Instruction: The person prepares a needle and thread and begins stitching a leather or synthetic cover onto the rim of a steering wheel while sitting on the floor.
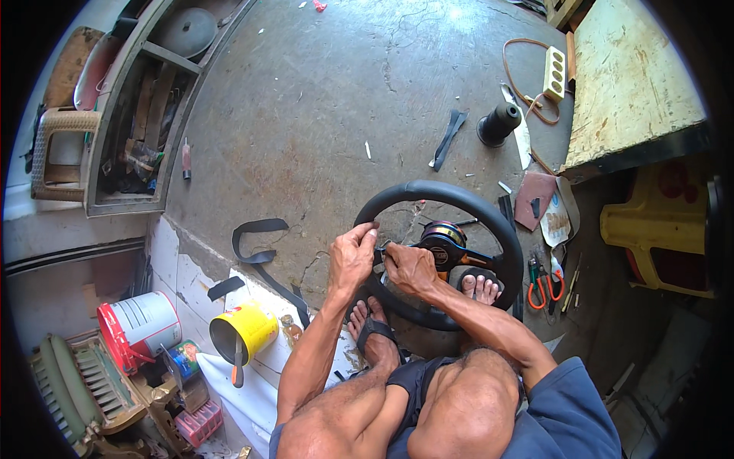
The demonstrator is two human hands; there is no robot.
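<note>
At the left side of a black steering wheel (pixel 514 243), the person's left hand (pixel 352 258) is curled over the rim with its fingers bent and its thumb laid along the top edge. Close beside it, the right hand (pixel 411 268) reaches across the inside of the rim, fingers folded and tips near the left hand; whether they pinch anything cannot be told. The wheel sits between the person's shins, its dark hub (pixel 446 252) near the middle, and the toes of the right foot (pixel 480 288) show through its lower right opening. The left foot (pixel 375 336), in a black sandal, is just below the rim's left side. Right of the wheel lie two orange-handled tools, pliers (pixel 536 286) and scissors (pixel 556 284), with a reddish-brown sheet (pixel 534 200) above them. Beyond the rim, a black strip (pixel 449 141) lies on the floor near an upright black cylinder (pixel 498 125), and farther off is a pale power strip (pixel 555 73). To the left, a longer black strap (pixel 260 226) curls over the floor; below it stand a yellow can (pixel 258 329) and a white bucket (pixel 149 325) with a red rim.
</note>
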